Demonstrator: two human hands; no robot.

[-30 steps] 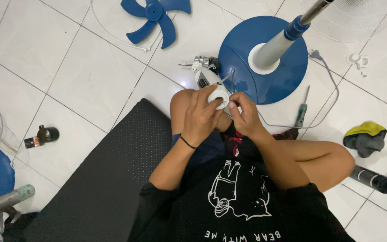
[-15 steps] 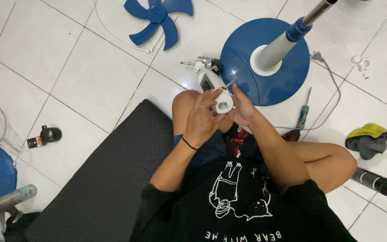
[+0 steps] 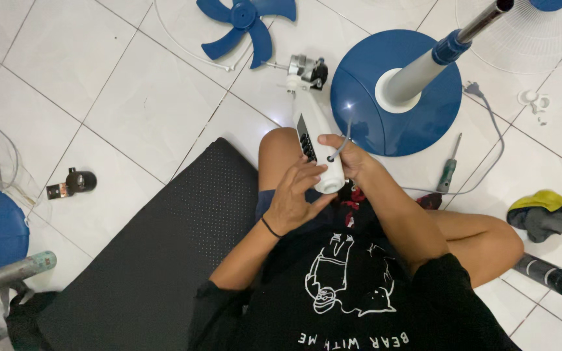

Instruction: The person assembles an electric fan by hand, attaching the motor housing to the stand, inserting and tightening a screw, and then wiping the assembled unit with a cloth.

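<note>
While right hand [image 3: 349,159] grips it, white fan housing [image 3: 320,143] points away, left hand [image 3: 297,195] loosely touching

The person wears a black short-sleeved T-shirt [image 3: 352,292] with a white line drawing of a cartoon figure and a line of white lettering across the chest, the sleeves ending above the elbows so both forearms are bare. A thin black band [image 3: 270,227] circles the wrist of the left hand [image 3: 297,195]; the right hand [image 3: 349,159] wears nothing, neither ring nor watch. Dark blue shorts [image 3: 294,218] with a patch of red pattern near the lap leave the knees bare.
</note>
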